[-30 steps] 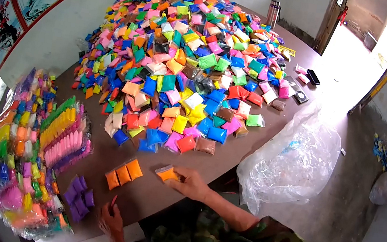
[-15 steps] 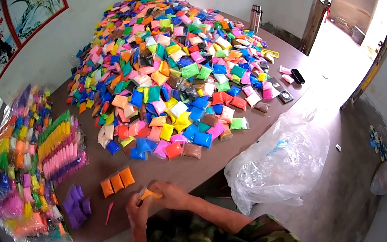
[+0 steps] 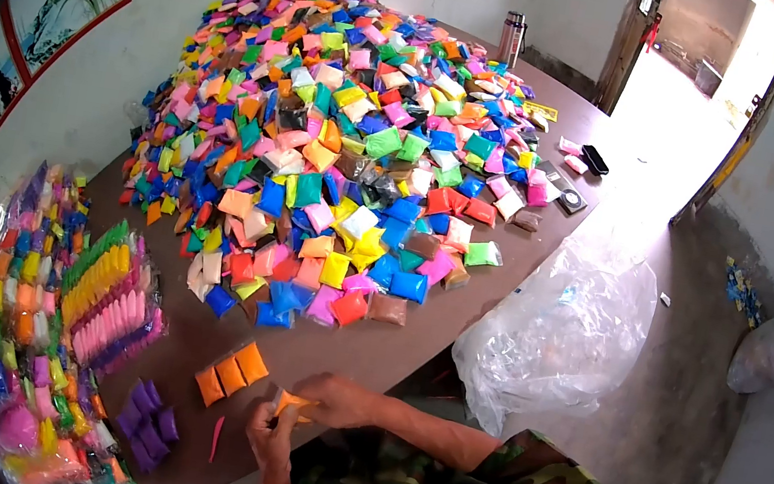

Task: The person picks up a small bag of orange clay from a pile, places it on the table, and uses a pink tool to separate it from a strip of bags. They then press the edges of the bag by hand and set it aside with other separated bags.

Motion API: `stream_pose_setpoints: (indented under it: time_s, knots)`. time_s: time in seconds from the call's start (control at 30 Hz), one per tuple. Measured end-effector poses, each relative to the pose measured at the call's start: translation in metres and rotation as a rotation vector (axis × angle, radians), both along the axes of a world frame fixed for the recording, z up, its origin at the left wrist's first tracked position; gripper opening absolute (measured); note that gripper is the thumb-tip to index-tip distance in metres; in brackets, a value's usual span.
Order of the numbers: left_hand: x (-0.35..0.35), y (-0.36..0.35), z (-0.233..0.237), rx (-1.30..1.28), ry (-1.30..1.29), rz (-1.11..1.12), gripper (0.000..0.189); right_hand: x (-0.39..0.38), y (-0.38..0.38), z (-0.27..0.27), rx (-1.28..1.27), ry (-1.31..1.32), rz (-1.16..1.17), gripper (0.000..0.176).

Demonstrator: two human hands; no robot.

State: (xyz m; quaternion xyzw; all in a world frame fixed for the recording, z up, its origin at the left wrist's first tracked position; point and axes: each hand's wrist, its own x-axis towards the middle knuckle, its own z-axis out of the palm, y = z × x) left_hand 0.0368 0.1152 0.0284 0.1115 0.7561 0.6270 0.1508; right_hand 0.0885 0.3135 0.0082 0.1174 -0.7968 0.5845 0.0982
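Observation:
Both my hands meet at the near edge of the brown table (image 3: 412, 342), gripping one small orange packet (image 3: 290, 401) between them. My right hand (image 3: 334, 400) pinches its right side; my left hand (image 3: 268, 438) holds it from below left. Just left of them lie three orange packets (image 3: 230, 374) in a row. Further left sits a small group of purple packets (image 3: 145, 409). Beyond my hands a huge heap of small coloured packets (image 3: 342, 144) covers most of the table.
Clear bags packed with sorted coloured packets (image 3: 60, 322) lie at the table's left end. A crumpled clear plastic bag (image 3: 559, 335) sits on the floor at right. A metal flask (image 3: 510, 39) and a black phone (image 3: 594, 159) are at the far end. A pink strip (image 3: 214, 438) lies near the purple packets.
My right hand drew the orange packet back from the table toward me. My left hand rose from the table edge and took hold of the packet too.

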Motion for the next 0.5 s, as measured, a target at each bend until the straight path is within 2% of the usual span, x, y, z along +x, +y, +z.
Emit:
stream_pose_setpoints:
  time_s: [0.23, 0.4, 0.5]
  knots:
    - [0.003, 0.001, 0.015, -0.092, -0.033, -0.001, 0.023, -0.004, -0.001, -0.006, 0.025, 0.076, 0.067, 0.017]
    - [0.005, -0.002, 0.006, 0.005, 0.047, -0.040, 0.029, -0.001, 0.005, 0.009, 0.116, -0.054, 0.107, 0.021]
    - [0.009, -0.001, 0.012, -0.050, 0.089, -0.027, 0.030, -0.001, 0.008, 0.022, 0.140, -0.136, 0.131, 0.024]
